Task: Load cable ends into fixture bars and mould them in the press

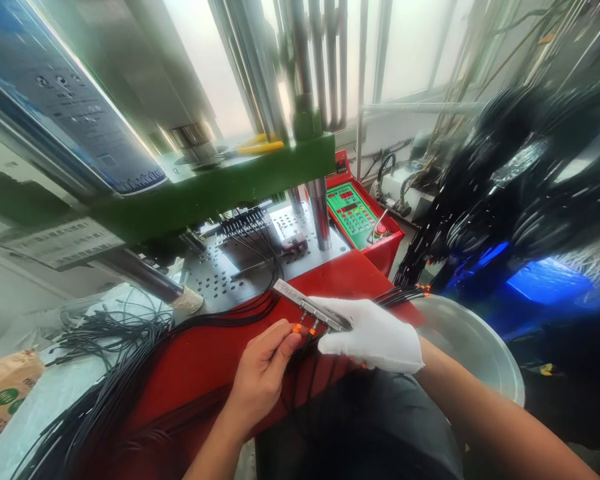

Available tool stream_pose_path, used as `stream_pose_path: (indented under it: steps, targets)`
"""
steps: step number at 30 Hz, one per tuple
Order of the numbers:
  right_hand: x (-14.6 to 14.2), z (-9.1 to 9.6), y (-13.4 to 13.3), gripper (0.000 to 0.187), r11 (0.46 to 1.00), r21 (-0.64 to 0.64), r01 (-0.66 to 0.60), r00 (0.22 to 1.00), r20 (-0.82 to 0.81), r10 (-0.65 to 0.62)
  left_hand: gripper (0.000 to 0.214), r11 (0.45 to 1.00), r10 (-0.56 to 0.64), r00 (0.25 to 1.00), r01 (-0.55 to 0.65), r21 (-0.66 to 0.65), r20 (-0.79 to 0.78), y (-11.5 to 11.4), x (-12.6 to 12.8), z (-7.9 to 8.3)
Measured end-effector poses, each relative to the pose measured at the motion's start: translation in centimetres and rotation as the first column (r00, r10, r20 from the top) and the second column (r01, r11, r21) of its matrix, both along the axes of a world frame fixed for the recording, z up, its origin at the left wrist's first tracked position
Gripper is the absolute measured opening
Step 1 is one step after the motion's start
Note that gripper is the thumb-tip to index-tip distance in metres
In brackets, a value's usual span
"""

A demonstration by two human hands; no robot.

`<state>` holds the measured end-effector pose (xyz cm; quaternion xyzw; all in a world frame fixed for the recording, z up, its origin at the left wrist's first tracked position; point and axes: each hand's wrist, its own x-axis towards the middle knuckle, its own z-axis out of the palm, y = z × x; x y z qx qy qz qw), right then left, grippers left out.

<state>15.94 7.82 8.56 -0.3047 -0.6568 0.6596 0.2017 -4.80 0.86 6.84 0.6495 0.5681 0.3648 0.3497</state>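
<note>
My right hand [377, 337], in a white glove, is closed around a flat metal bar [300, 297] with short pins along its lower edge. Several thin black cables [314, 377] hang below it, and orange tips [312, 331] sit at the pins. My bare left hand [263, 367] pinches one orange cable tip [297, 328] between thumb and forefinger, right beside the bar. Whether that tip is on a pin I cannot tell. Beneath both hands is the red table [205, 360] of the press.
The green press beam [215, 190] spans above a perforated plate holding a black mould [250, 233]. At the right stands a red control box [360, 220]. A cable bundle [130, 333] crosses the left side. A round pale tub [473, 340] is by my right forearm.
</note>
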Motion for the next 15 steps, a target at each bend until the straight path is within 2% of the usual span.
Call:
stream_pose_path:
  steps: [10,12,15]
  targets:
    - [0.1,-0.4,0.4,0.061,0.999,-0.014,-0.038,0.999,0.035,0.038,0.031,0.994,-0.007,0.995,0.018,-0.108,0.100,0.2,0.0,-0.3]
    - [0.0,-0.6,0.3,0.061,0.999,0.038,-0.010,0.999,0.038,0.008,0.031,0.989,0.003,0.993,0.015,-0.147,0.122,0.4,0.1,-0.2]
    - [-0.4,-1.3,0.2,0.060,0.982,0.163,0.098,0.993,0.044,-0.107,0.032,0.982,0.050,0.993,-0.030,-0.188,0.103,0.6,0.6,0.3]
